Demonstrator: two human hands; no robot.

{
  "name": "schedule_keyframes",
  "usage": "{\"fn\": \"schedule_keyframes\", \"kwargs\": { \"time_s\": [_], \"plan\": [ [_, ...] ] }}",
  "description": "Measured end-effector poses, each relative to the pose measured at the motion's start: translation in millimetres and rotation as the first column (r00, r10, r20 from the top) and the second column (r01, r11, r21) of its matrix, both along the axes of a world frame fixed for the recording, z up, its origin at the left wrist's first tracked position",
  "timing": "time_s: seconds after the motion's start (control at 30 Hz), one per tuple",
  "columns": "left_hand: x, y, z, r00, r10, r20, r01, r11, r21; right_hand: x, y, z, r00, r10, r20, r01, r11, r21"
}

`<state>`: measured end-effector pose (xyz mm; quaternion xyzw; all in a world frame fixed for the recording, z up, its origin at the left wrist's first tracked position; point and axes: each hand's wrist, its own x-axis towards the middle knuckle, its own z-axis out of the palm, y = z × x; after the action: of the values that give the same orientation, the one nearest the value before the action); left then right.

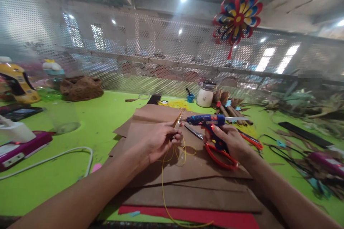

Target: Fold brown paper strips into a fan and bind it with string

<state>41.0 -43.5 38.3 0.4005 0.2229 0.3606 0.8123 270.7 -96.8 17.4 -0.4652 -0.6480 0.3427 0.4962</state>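
My left hand (163,139) pinches a narrow, pointed brown piece (178,117), like a strip of dry leaf or paper, held upright over the brown sheets. Yellow string (162,179) trails from these fingers down across the sheets. My right hand (228,139) is wrapped round the grip of a blue glue gun (206,120), with a clear glue stick (236,118) poking from its back. The gun's nozzle points left and is at the brown piece; whether they touch I cannot tell. Beneath the right hand lie red-handled scissors (221,159).
Stacked brown paper sheets (188,195) cover the middle of the green table (64,166). At the left are a purple power strip (29,148), a white cable and a clear cup (64,118). A white jar (205,94) stands behind. Cables and dry scraps lie right.
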Motion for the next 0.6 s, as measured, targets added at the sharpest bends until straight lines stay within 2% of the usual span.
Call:
{"fn": "schedule_keyframes", "kwargs": {
  "time_s": [0.13,0.23,0.47,0.6],
  "plan": [
    [1,-2,-1.0,0.999,-0.027,0.028,0.027,1.000,0.003,0,5,-1.4,0.967,0.018,-0.253,-0.023,1.000,-0.014],
    [2,-5,0.4,0.999,-0.025,0.025,0.025,1.000,0.007,1,8,-0.5,0.936,-0.004,-0.353,-0.007,1.000,-0.030],
    [2,-6,2.0,1.000,0.003,0.011,-0.004,1.000,0.010,14,17,-1.1,0.924,-0.131,-0.358,0.128,0.991,-0.031],
    [2,-5,0.2,1.000,0.003,-0.017,-0.003,1.000,0.003,11,13,0.7,0.937,-0.083,-0.340,0.095,0.995,0.019]
  ]
}}
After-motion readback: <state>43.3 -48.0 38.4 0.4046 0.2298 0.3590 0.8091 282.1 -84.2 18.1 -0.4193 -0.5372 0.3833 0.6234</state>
